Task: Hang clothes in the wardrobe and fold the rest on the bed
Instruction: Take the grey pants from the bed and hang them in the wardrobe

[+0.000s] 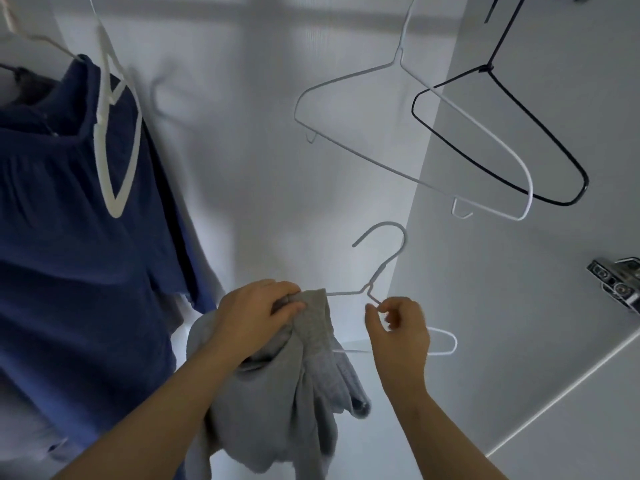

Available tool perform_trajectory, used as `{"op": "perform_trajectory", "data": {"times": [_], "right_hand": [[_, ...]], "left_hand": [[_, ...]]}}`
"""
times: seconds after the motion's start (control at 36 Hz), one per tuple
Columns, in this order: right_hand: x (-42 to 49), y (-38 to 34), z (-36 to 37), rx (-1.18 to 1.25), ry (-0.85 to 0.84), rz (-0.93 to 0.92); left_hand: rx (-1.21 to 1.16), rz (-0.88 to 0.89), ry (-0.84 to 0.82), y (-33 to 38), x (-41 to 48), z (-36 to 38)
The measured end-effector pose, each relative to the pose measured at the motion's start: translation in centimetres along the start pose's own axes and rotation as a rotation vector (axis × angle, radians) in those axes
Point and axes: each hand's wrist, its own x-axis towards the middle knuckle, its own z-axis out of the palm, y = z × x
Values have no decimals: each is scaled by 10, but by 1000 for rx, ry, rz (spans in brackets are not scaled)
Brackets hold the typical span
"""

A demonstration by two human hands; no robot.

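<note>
The grey garment (304, 393) hides the hanger's (377, 278) left arm, and the left edge cuts off the blue garment (69, 237).

We note: garment (294, 403) plain grey; held wire hanger (376, 274) white; hung top (69, 237) navy blue; plastic hanger (114, 140) white; 2nd wire hanger (397, 62) white, 3rd hanger (488, 68) black; wardrobe wall (242, 168) white.

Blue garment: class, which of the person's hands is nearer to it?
Left. The left hand, gripping the grey garment, is just right of the blue garment; the right hand, farther right, pinches the white hanger.
</note>
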Motion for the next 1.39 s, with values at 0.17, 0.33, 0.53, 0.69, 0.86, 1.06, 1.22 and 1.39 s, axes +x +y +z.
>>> {"op": "perform_trajectory", "data": {"times": [0.17,0.33,0.53,0.69,0.86,1.06,1.22,1.39], "right_hand": [[-13,-5,15,-46,-680,165],[-17,-12,26,-285,-989,327],[-27,-1,6,-147,-1275,517],[-29,14,-5,-242,-1311,667],[-38,50,-12,-545,-1371,566],[-41,80,-31,-844,-1457,532],[-35,95,-48,-1100,-1384,219],[-24,95,-51,-1175,-1205,67]], "left_hand": [[-17,48,24,6,-6,-1],[-107,55,69,4,-11,-9],[-311,-5,87,-1,-9,-27],[-411,20,136,-6,-9,-43],[-412,11,139,-23,-8,-59],[-416,4,43,-42,-10,-69],[-379,-22,-43,-53,-17,-72],[-262,-87,-136,-64,-22,-65]]}}
